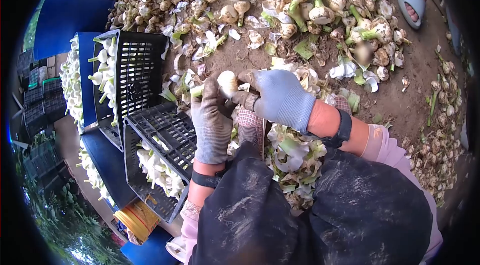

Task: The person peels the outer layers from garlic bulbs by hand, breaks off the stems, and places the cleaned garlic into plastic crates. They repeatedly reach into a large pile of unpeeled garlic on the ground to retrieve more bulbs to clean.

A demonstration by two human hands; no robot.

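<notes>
Before me, a pale garlic bulb (pixel 227 83) with a short green stem is held in my left hand (pixel 210 125), which wears a dirty grey work glove. The stem points left past the fingers. My right hand (pixel 282 95), in a blue-grey glove soiled at the fingertips, pinches the bulb's right side with thumb and forefinger. A scrap of skin may be between those fingertips, too small to be sure. Below the hands, loose peeled skins and leaves (pixel 295 157) lie between my legs.
Unpeeled garlic bulbs (pixel 320 13) are heaped ahead on the soil, with more at the far right. Black crates (pixel 141 70) with cleaned white garlic (pixel 159 169) stand at my left, beside blue containers (pixel 65 20). Another person's shoe (pixel 414 5) is at the upper right.
</notes>
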